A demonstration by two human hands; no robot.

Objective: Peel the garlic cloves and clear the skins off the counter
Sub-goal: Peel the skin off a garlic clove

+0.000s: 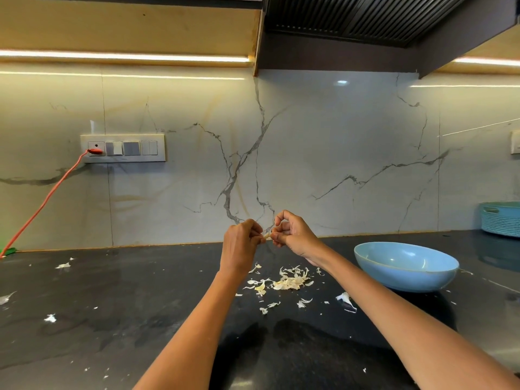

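Both hands are raised above the dark counter (pixel 112 305), meeting at the centre. My left hand (pixel 242 240) pinches a small pale garlic clove (pixel 266 235) at its fingertips. My right hand (pixel 289 230) pinches the same clove from the other side, with a thin strip of skin rising from it. Below the hands lies a heap of pale garlic skins (pixel 287 281). More scraps of skin (pixel 346 299) are scattered across the counter. A light blue bowl (pixel 406 266) stands to the right; its inside looks bare from here.
An orange cable (pixel 45 201) runs from the wall socket panel (pixel 123 148) down to the counter's far left. A teal basket (pixel 501 219) stands at the back right. A dark hood (pixel 365 23) hangs overhead. Stray skins (pixel 63 265) lie at the left.
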